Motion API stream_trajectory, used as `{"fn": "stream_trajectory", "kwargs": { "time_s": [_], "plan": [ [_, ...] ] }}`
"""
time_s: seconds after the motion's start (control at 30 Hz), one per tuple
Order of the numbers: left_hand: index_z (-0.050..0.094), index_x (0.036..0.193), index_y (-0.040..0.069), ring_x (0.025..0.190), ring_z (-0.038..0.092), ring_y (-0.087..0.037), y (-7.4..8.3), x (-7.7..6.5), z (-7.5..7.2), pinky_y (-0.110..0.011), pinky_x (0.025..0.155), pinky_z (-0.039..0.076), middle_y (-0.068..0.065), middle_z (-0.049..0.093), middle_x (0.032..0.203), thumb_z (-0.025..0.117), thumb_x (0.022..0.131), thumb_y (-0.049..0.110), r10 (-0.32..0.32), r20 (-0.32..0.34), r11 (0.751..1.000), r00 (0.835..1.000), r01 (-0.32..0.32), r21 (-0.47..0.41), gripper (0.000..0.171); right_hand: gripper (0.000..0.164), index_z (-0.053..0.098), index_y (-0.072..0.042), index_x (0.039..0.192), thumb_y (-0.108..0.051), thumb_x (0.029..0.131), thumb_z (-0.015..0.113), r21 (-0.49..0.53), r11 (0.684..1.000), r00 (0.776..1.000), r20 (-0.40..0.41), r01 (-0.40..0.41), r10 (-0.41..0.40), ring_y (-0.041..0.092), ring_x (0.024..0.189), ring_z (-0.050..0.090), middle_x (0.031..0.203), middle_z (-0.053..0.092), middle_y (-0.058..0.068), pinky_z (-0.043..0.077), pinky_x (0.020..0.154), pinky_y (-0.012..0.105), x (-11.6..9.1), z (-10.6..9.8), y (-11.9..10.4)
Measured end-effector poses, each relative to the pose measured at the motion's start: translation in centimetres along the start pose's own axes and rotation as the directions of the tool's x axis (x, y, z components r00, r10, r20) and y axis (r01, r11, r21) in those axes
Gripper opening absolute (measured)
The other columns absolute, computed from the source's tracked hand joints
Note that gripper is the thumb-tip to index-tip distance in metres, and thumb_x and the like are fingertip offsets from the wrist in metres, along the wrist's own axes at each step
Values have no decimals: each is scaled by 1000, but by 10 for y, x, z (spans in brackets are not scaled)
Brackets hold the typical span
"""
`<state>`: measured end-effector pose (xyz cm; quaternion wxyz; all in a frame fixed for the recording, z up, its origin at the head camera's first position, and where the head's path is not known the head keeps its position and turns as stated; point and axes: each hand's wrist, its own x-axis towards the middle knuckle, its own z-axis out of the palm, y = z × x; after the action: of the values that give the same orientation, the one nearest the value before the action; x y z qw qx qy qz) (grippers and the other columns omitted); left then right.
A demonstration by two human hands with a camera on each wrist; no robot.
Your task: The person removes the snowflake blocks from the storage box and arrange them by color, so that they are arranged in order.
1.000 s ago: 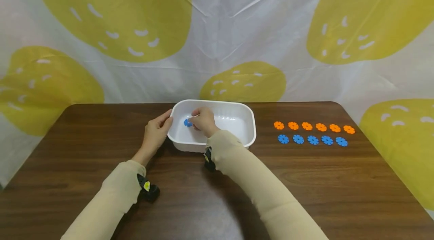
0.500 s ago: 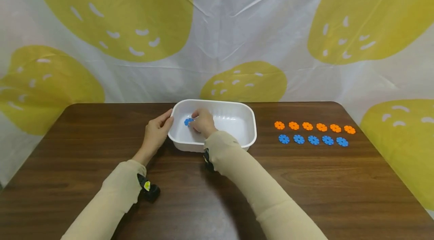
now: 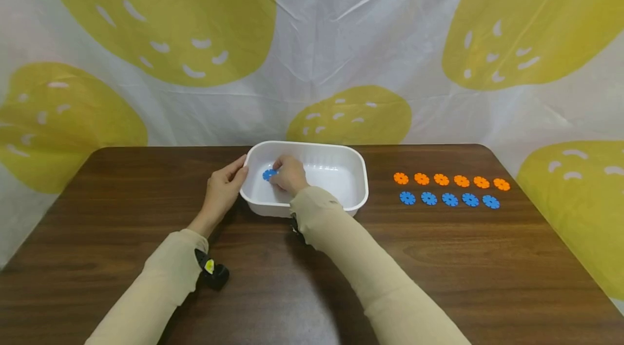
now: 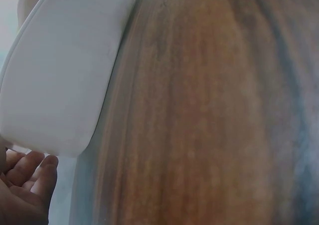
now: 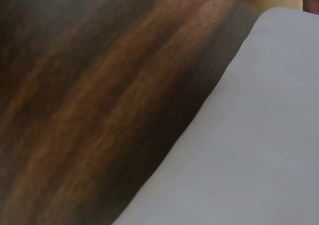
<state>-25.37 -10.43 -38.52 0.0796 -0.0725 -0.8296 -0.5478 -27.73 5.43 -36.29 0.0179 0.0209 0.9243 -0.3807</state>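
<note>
A white oblong plastic tub (image 3: 336, 177) stands near the back of the table, its long outer wall filling much of the right wrist view. My left hand (image 3: 221, 188) holds its left end, thumb at the rim and fingers against the outside wall. Curled fingers (image 4: 44, 177) show below the tub wall (image 4: 60, 75) in the left wrist view. Inside the tub, my right hand (image 3: 291, 173) reaches down to the left part of the floor. Its thumb and finger pinch the right edge of a blue notched snowflake disc (image 3: 267, 174); that edge is hidden under them.
To the right of the tub, several orange snowflake discs (image 3: 441, 179) lie in a row. Several blue ones (image 3: 449, 199) form a second row in front of it. A curtain (image 3: 312, 63) printed with yellow fruit hangs behind the brown wooden table (image 3: 263, 291).
My right hand has shifted very slightly to the left within the tub, by the blue snowflake disc. The left hand stays at the tub's end, and both rows of discs are unchanged.
</note>
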Motion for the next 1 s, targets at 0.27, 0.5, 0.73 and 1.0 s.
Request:
{"fn": "stream_trajectory", "kwargs": {
  "time_s": [0.27, 0.5, 0.73, 1.0],
  "plan": [
    [55, 132, 9, 119, 54, -22, 2, 0, -1, -37, 96, 48, -10, 55, 132, 54, 96, 21, -4, 0, 1000, 1000, 4, -1, 38, 23, 65, 1, 92, -1, 71, 74, -52, 999, 1000, 13, 13, -12, 25, 87, 57, 95, 66, 15, 48, 79, 28, 2, -1, 0],
    [54, 133, 8, 120, 53, -22, 2, -1, 0, -37, 96, 48, -10, 54, 133, 54, 96, 21, -7, 9, 1000, 1000, 7, -11, 38, 28, 62, -9, 84, -11, 64, 81, -138, 990, 999, -29, 36, -41, 24, 82, 58, 86, 64, 9, 48, 75, 31, 67, 47, 54],
    [54, 133, 8, 120, 53, -23, 2, 0, 0, -38, 97, 47, -11, 54, 133, 54, 96, 20, -13, 11, 1000, 1000, 13, -15, 39, 27, 61, -9, 83, -8, 65, 80, -73, 997, 1000, 6, 6, -6, 22, 82, 58, 86, 63, 8, 48, 75, 29, 44, 27, 33],
    [52, 135, 9, 120, 54, -24, 1, 0, 0, -39, 96, 48, -11, 53, 134, 53, 97, 22, -26, 20, 1000, 999, 26, -8, 40, 18, 62, -3, 86, -6, 73, 75, -35, 999, 1000, -15, -3, 3, 20, 79, 54, 85, 62, 9, 46, 72, 26, -3, -1, 0]
  ]
}}
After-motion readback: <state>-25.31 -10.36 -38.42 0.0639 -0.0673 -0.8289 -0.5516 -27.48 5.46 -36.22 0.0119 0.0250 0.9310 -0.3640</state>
